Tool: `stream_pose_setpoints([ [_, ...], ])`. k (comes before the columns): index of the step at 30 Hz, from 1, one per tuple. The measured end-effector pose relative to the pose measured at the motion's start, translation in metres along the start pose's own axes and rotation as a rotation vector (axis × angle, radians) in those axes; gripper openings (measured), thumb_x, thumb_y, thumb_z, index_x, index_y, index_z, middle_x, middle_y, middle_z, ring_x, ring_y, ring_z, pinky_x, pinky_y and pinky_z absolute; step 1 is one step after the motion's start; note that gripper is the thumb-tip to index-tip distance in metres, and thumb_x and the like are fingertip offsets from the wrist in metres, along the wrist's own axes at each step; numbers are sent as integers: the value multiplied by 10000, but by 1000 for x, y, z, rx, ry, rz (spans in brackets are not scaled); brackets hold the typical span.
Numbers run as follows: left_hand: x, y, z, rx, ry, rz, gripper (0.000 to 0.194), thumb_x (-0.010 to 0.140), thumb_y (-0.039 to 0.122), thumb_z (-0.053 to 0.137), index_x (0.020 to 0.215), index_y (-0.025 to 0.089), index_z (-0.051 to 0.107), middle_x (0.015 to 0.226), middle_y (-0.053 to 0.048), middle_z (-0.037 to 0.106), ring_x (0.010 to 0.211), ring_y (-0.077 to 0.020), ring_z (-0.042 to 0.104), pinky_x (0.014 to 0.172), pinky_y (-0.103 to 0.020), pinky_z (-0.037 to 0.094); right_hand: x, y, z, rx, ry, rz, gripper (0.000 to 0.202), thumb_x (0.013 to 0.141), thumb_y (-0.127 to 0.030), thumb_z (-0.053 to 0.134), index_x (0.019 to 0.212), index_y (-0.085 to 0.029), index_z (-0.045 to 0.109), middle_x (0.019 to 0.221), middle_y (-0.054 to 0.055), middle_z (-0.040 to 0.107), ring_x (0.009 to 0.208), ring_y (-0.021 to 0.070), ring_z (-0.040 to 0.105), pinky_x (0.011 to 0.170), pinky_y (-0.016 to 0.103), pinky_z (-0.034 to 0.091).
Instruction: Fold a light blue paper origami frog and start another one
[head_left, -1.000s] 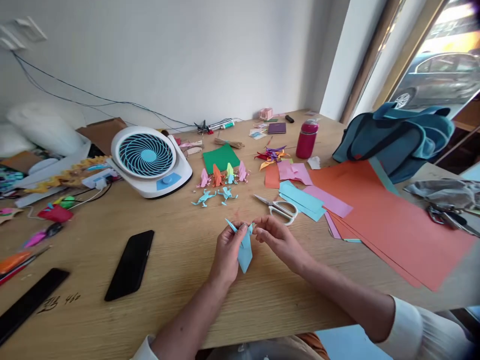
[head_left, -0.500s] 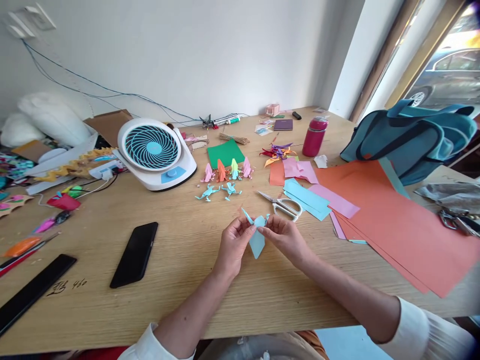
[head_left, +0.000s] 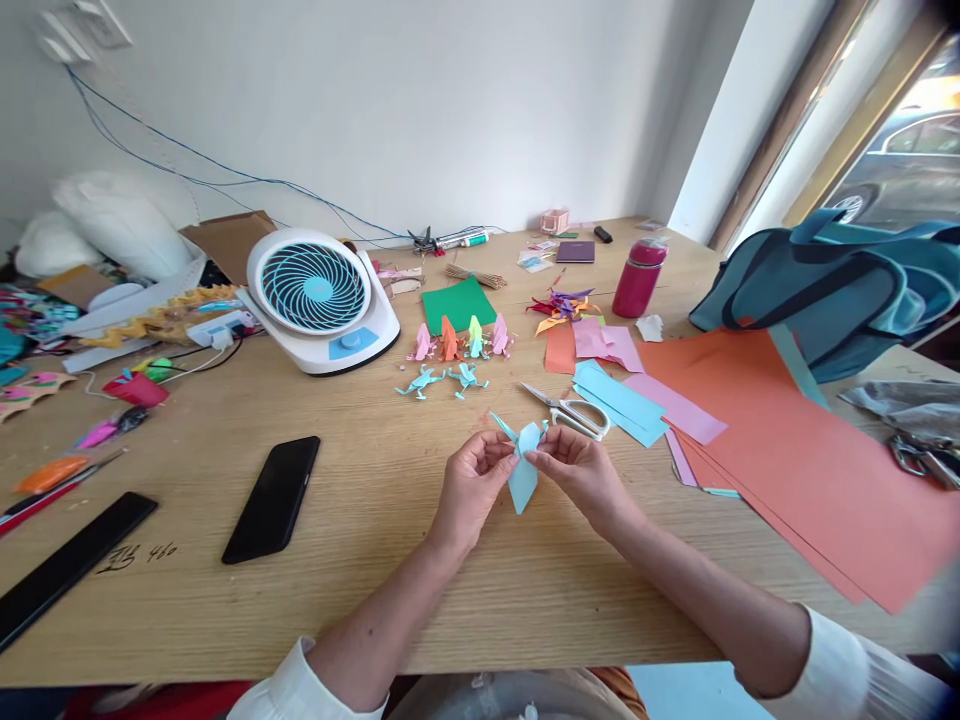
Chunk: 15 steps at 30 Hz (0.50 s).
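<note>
A folded light blue paper piece (head_left: 523,482) is held between both hands above the wooden table; its lower end is a flat point and thin tips stick up at the top. My left hand (head_left: 474,485) pinches its left side with thumb and fingers. On the other side, the fingers of my right hand (head_left: 583,475) are closed on it. White-handled scissors (head_left: 585,420) lie just beyond my right hand. Two blue folded figures (head_left: 466,377) stand farther back, in front of a row of pink, orange and green ones (head_left: 449,340).
A white fan (head_left: 319,290) stands at the back left. A black phone (head_left: 271,500) lies left of my hands. Blue strips (head_left: 619,400), large orange sheets (head_left: 795,440), a red bottle (head_left: 640,278) and a teal bag (head_left: 810,290) are to the right.
The view has shifted slightly. The blue paper is tilted a little differently, its lower point leaning more to the left. Both hands keep their hold on it.
</note>
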<state>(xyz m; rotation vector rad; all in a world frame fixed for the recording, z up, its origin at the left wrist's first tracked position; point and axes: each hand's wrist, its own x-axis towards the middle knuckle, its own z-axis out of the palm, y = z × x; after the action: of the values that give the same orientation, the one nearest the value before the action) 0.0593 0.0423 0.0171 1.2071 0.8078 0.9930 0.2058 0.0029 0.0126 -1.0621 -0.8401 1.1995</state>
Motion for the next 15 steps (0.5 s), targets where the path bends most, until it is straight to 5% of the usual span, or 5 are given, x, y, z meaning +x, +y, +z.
stream_pose_setpoints([
  [7, -2, 2, 0, 10, 33, 43, 304, 772, 267, 728, 1038, 172, 614, 824, -16, 675, 788, -128, 614, 755, -229, 469, 0, 0, 1, 23, 16, 39, 393, 557, -441, 874, 792, -206, 665, 780, 14, 683, 741, 165, 605, 715, 300, 485],
  [15, -2, 0, 1, -24, 45, 36, 384, 740, 244, 749, 1081, 182, 584, 821, 8, 638, 758, -101, 589, 726, -201, 463, 0, 1, -2, -15, -60, 36, 310, 670, -450, 814, 729, -186, 664, 727, -10, 627, 694, 117, 521, 688, 262, 410],
])
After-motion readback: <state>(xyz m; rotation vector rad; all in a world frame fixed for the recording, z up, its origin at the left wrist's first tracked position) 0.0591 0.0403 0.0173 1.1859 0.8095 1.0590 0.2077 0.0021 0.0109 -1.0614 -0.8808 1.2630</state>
